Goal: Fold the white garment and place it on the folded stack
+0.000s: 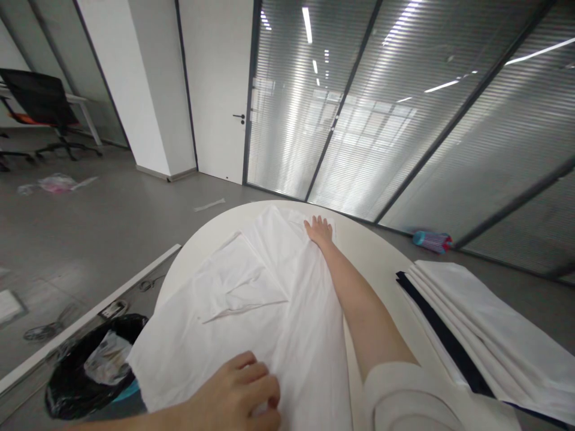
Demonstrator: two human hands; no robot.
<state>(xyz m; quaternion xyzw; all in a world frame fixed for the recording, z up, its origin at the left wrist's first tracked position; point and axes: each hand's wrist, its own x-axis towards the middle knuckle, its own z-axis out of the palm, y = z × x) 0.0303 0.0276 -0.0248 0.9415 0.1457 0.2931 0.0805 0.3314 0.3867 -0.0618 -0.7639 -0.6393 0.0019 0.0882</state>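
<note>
Folded fabric stack [489, 329] at right, lined bin [90, 371] at lower left; white garment [269, 311] across the round table [372, 248], beneath my right grip [320, 231], fingers spread flat, and my left grip [245, 392], fingers loosely curled.

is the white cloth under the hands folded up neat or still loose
Loose, not neatly folded: the white cloth lies rumpled, with creases and a bunched flap, its edge hanging past the table.

Rumpled, matt white cloth [251, 287] lies over a smooth, pale tabletop [368, 245]. Beside it, the bin liner [76, 371] is crinkled, glossy black plastic; the glass panels [386, 108] behind look shiny and finely ribbed.
</note>
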